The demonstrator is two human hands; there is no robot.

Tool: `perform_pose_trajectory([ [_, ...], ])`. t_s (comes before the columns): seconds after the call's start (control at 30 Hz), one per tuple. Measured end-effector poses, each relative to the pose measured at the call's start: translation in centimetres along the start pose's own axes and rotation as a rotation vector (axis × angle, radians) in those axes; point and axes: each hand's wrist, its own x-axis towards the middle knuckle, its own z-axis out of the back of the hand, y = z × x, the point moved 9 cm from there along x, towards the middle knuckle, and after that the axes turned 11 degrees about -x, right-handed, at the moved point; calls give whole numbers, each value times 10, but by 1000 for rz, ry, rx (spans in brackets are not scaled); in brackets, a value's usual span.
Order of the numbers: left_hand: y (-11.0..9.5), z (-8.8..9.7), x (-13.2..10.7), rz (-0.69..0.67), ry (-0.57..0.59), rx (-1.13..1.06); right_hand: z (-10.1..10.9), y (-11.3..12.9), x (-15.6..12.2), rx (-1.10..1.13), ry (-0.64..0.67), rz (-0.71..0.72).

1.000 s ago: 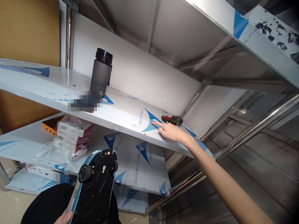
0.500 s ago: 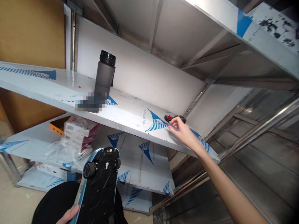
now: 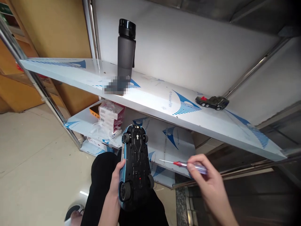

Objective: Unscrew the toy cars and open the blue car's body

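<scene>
The blue toy car (image 3: 137, 160) is held above the lap (image 3: 101, 175) with its black underside turned up, apparently so that the base and wheels are exposed. One side is gripped by the left hand (image 3: 115, 179), the thumb being set along the edge, presumably to leave the base uncovered (how the fingers behind are spread cannot be told). Right of the car and apart from it, a screwdriver (image 3: 197, 168) is held by the right hand (image 3: 209, 182); its handle is pinched between the fingers, so the shaft is left free and aimed carward. Beyond the car, an upper shelf (image 3: 152, 99) is occupied by a toy truck (image 3: 213, 102) to the car's right and a bottle (image 3: 126, 50) slightly to its left. Boxes (image 3: 109, 113) are stacked left of the car, on a lower shelf (image 3: 156, 141).
</scene>
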Motion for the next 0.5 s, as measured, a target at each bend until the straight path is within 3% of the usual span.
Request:
perform_pose_trajectory([
  [0.1, 6, -13, -6, 33, 20, 17, -47, 16, -5, 118, 87, 22],
  [0.23, 11, -24, -12, 52, 40, 24, -81, 39, 0, 180, 193, 102],
  [0.33, 12, -28, -12, 43, 48, 25, -93, 45, 5, 199, 248, 136],
  [0.5, 13, -33, -11, 30, 62, 39, -92, 49, 4, 177, 231, 187],
])
